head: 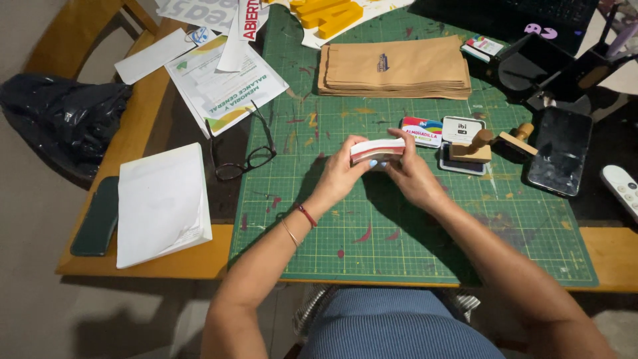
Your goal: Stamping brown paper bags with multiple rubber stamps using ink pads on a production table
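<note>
In the head view, we are holding a small stack of cards (377, 149) above the green cutting mat (372, 233) on the counter (199, 256). Our left hand (342, 174) is gripping its left end, and our right hand (411, 171) is closing on its right end. Just beside it an ink pad (463, 129) with a wooden stamp (473, 147) is lying, brown paper bags (395, 66) are resting farther away, and glasses (249, 156) are lying to the left.
</note>
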